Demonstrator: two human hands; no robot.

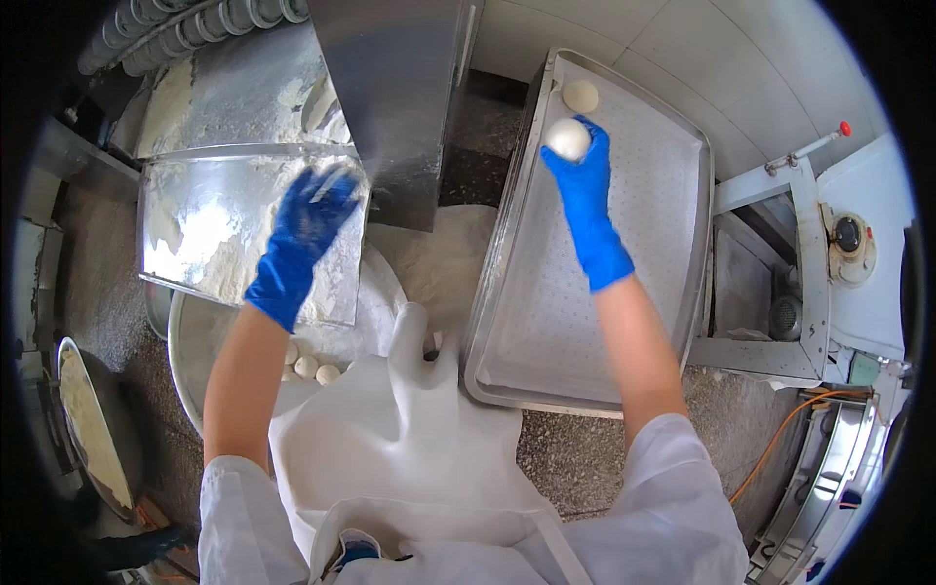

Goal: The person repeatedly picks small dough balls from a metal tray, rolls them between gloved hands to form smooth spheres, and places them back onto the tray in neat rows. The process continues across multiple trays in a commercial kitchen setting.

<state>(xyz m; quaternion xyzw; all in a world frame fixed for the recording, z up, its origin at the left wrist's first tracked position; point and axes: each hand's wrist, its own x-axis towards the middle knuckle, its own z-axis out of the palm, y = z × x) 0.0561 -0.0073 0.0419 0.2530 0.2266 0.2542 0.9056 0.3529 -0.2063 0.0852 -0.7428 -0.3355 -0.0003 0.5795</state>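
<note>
My right hand, in a blue glove, grips a smooth white dough ball over the far left part of a large metal tray. A pale liner with small dots covers the tray's bottom. Just beyond the held ball, a flatter round dough piece lies on the liner. My left hand, also blue-gloved, hangs over a floury metal chute. Its fingers are blurred by motion, and a whitish streak shows across them; whether they hold anything is unclear.
Below the chute, a large round bowl contains several dough balls. A steel panel stands between chute and tray. Ridged rollers sit at the upper left. At right are a white metal frame and an orange cable.
</note>
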